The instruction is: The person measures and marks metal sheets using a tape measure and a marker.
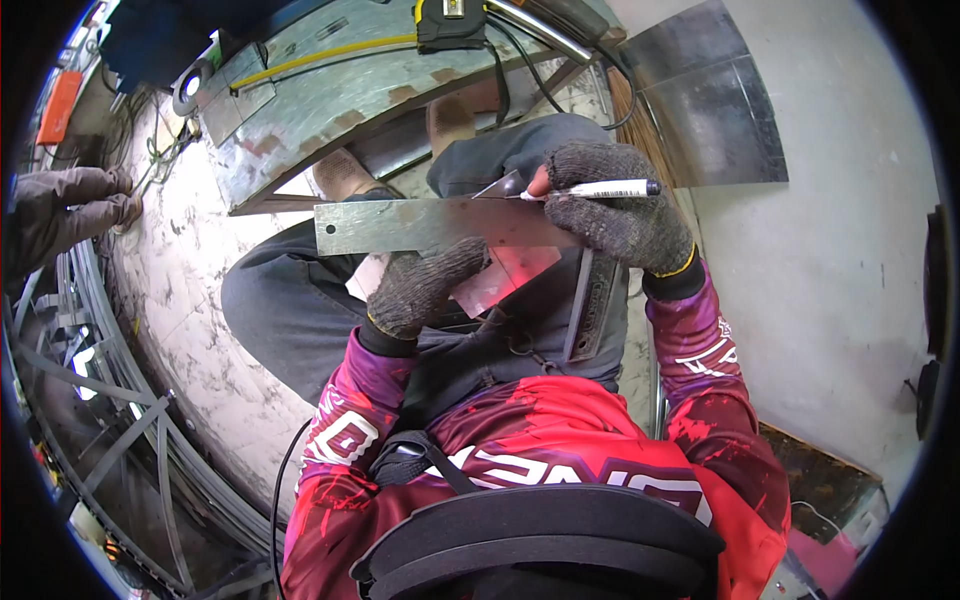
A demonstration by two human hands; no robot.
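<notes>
My right hand (620,205), in a dark grey knitted glove with a bare fingertip showing, grips a white marker (610,189) with a dark end. The marker's other end points left, over a flat metal strip (400,226) with a hole at its left end. My left hand (425,287), gloved too, holds the strip from below near its middle, its fingers closed. Beneath the strip lies a shiny metal sheet (508,278) above my lap. A slotted metal bar (592,307) rests on my right thigh.
Ahead, a worn metal bench (330,105) carries a tape measure (450,22) with its yellow blade drawn out left. A dark sheet (710,100) leans at the wall. Another person's legs (75,215) stand at left, near metal strips (120,350) and cables.
</notes>
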